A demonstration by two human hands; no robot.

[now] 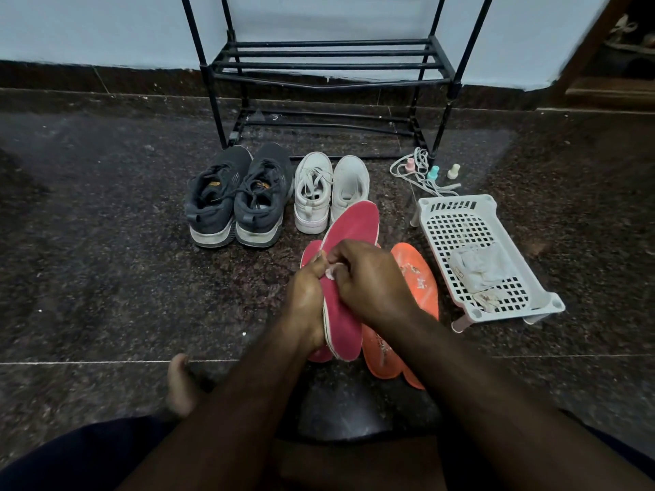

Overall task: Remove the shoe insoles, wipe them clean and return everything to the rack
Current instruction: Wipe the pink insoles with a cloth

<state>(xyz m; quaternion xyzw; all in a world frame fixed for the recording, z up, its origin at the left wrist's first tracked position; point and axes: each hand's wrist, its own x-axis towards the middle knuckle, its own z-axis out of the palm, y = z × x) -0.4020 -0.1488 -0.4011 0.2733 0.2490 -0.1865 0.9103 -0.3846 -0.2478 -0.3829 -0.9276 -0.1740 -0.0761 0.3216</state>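
My left hand (307, 295) grips a pink insole (354, 225) by its left edge and holds it off the floor, toe end pointing away. My right hand (372, 278) presses a small white wipe (331, 272) against the insole's upper face. A second pink insole (311, 253) lies partly hidden under the held one. Two orange insoles (418, 278) lie on the floor to the right, partly under my right forearm. A pair of dark grey sneakers (235, 196) and a pair of white sneakers (329, 189) stand side by side in front of the black metal shoe rack (329, 65).
A white perforated plastic basket (460, 214) with crumpled white cloths (482, 267) sits at the right. Loose white laces (421, 171) and three small bottles (433, 172) lie near the rack's right leg. My bare foot (180, 382) rests on the dark granite floor at lower left.
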